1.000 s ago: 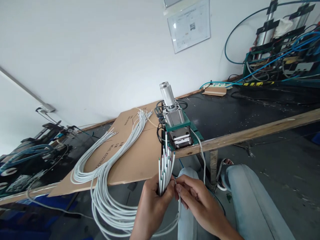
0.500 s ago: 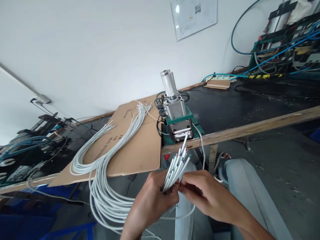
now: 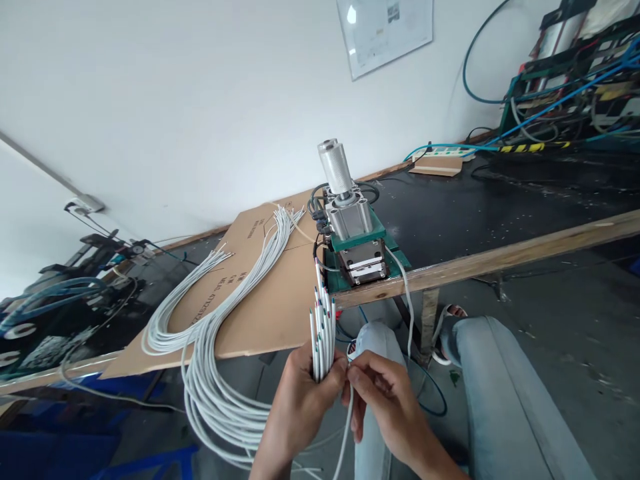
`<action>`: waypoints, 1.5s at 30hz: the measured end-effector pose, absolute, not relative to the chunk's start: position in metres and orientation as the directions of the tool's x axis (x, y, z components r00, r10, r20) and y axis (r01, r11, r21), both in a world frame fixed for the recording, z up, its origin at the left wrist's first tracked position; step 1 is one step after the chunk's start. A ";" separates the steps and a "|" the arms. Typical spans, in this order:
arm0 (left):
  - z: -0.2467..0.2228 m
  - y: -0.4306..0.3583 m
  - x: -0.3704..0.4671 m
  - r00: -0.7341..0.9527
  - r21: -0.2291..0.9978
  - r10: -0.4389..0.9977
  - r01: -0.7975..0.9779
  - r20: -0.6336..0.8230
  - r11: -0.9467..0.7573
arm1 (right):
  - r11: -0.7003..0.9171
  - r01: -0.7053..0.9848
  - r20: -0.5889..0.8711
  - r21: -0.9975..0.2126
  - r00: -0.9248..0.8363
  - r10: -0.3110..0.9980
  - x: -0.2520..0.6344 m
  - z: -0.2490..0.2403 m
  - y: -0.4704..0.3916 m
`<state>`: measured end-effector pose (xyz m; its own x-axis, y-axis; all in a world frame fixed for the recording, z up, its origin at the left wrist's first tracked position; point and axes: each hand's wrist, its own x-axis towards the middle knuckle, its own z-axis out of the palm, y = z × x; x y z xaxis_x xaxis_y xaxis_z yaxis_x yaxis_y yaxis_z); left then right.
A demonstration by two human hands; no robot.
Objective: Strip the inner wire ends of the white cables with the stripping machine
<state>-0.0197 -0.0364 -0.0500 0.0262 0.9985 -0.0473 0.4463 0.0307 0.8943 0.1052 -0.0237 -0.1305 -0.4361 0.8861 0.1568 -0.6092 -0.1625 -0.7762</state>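
Note:
My left hand [image 3: 305, 393] is closed round a bundle of white cables [image 3: 323, 330], whose ends with coloured tips point upward. Just right of it, my right hand [image 3: 383, 393] pinches a single white cable [image 3: 344, 437] that hangs down below the fingers. Beyond the bundle, a small press with a silver cylinder [image 3: 336, 170] and a green base stands at the table's edge. More white cables [image 3: 220, 387] loop down at the left and run up over a cardboard sheet [image 3: 280, 300].
A black table [image 3: 450, 220] with a wooden edge stretches to the right. Machinery with blue hoses [image 3: 565, 93] stands at the far right, more equipment [image 3: 55, 300] at the left. A power strip [image 3: 443, 153] lies near the wall. My legs in jeans [image 3: 515, 393] are below.
The cable bundle has swung left and stands more upright. My right hand has turned and moved slightly lower, and a single cable now shows hanging from its fingers.

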 end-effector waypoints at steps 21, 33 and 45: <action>-0.065 -0.044 -0.023 -0.066 0.944 0.994 0.313 -0.089 0.105 | -0.079 -0.657 0.116 -0.750 -0.247 0.962 0.078 -0.149 -0.037; -0.058 -0.036 -0.012 -0.108 0.860 0.993 0.500 -0.055 0.102 | -0.047 -0.615 0.140 -0.787 -0.252 0.958 0.087 -0.152 -0.030; -0.055 -0.024 -0.015 -0.143 0.879 0.989 0.467 -0.025 0.089 | 0.892 0.268 0.839 -0.364 -0.322 0.439 0.146 -0.156 -0.011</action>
